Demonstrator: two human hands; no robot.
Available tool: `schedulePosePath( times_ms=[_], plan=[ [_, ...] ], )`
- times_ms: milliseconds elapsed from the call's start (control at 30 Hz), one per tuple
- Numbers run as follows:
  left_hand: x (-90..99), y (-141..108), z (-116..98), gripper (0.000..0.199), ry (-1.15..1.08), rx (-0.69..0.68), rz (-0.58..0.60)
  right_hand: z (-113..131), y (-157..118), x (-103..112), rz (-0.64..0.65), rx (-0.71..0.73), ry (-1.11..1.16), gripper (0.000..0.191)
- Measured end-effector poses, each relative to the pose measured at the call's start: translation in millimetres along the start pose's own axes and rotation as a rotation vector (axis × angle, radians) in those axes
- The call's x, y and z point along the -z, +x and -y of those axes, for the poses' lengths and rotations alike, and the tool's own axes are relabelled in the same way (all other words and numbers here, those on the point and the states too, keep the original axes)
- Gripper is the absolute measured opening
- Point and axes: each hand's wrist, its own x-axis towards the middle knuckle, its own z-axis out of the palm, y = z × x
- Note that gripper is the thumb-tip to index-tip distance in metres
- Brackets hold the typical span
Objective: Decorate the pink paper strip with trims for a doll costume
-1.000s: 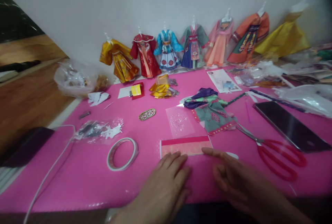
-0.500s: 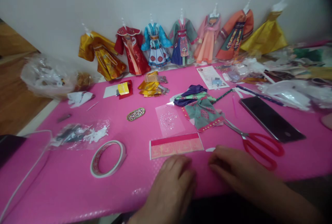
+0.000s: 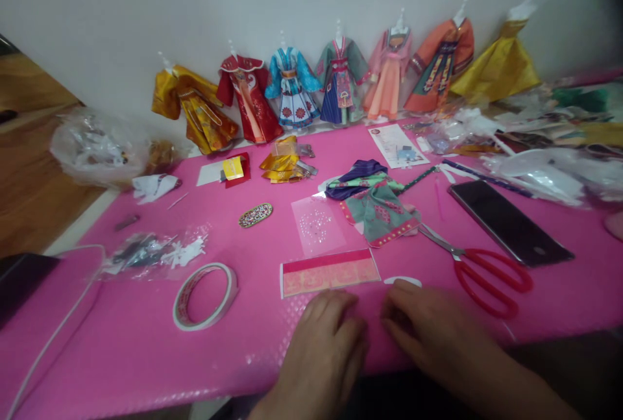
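Observation:
My left hand [image 3: 325,348] rests at the table's front edge, fingers curled, just below a pink and peach fabric strip [image 3: 331,274]. My right hand [image 3: 423,319] lies to its right with bent fingers, close below a small white oval piece [image 3: 402,282]. Whether either hand pinches something small cannot be made out. Beyond the strip is a clear sheet dotted with tiny gems [image 3: 315,225]. A grey-green and purple doll garment [image 3: 377,209] lies behind it. Red-handled scissors [image 3: 491,271] lie right of my right hand, their blades pointing at the garment.
A tape roll [image 3: 205,296], a patterned oval case [image 3: 256,215] and plastic bags [image 3: 156,252] lie left on the pink table [image 3: 146,355]. A black phone [image 3: 509,222] lies right. Doll dresses [image 3: 292,92] line the wall; packets [image 3: 540,173] are heaped at right.
My right hand has moved slightly left, showing more of the white oval piece. My left hand has stayed nearly in place. The view has shifted a little.

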Motion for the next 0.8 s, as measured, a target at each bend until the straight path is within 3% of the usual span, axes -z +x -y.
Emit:
schedulePosePath(
  times_ms=[200,567,800],
  plan=[
    [-1.2,-1.0,-1.0,0.02,-0.032,0.016,-0.006,-5.5,1.3,8.5,0.049,-0.014,0.089,0.014],
    [-0.4,-2.1,-1.1,0.019,-0.106,0.103,0.072,-13.1,15.3,15.9,0.214,0.313,-0.062,0.019],
    [0.6,-1.7,-1.7,0.019,-0.13,0.12,0.091,-5.5,18.1,13.2,0.141,0.377,-0.14,0.02]
  ],
)
